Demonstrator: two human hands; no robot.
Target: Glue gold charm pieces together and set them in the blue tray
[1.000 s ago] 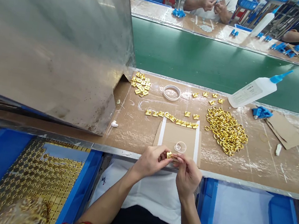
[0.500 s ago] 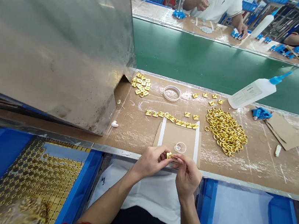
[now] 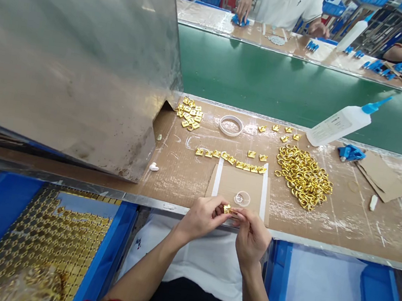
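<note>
In at the near edge of the cardboard pad [image 3: 232, 182], the left hand [image 3: 202, 216] pinches a small gold fitting [image 3: 227, 208], partly hidden by thumb and fingertips, while the right hand [image 3: 254, 235] grips a slender tool [image 3: 235, 211] against it, the tip too fine to make out. Just beyond sits a clear round dish [image 3: 248, 199], contents hard to read; down at lower left, a blue bin [image 3: 91, 274] runs out of frame, crumpled clear plastic [image 3: 30, 286] veiling some of its gold parts [image 3: 72, 237].
</note>
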